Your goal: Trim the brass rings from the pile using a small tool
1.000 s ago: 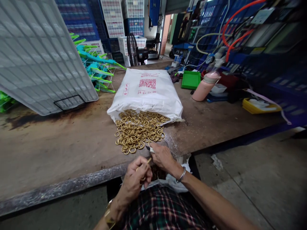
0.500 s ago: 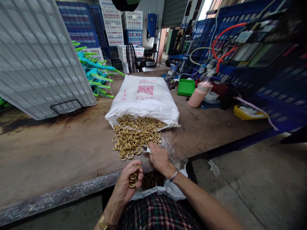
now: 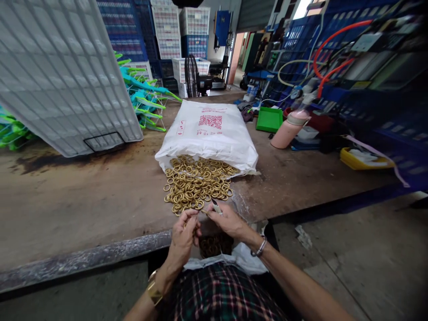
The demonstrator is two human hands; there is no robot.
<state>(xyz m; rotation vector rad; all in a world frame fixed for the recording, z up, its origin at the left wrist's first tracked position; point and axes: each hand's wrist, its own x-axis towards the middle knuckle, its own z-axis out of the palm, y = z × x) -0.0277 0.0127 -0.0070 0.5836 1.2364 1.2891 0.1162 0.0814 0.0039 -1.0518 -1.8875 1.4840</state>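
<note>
Your left hand [image 3: 185,234] is clasping mostly hidden gold rings [image 3: 185,225] and your right hand [image 3: 231,221] is gripping a small blade [image 3: 217,207], its tip pointing toward the ring pile [image 3: 192,187] lying just beyond both on the counter [image 3: 100,200].

Rings [image 3: 197,189] — partly hidden inside sack [image 3: 212,140], left hand [image 3: 183,234] — inside hidden, crate [image 3: 76,80] cut off above

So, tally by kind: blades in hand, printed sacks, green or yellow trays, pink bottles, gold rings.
Small blade: 1
Printed sack: 1
Green tray: 1
Yellow tray: 1
Pink bottle: 1
Gold rings: overlapping, too many to count
Total without the rings: 5
</note>
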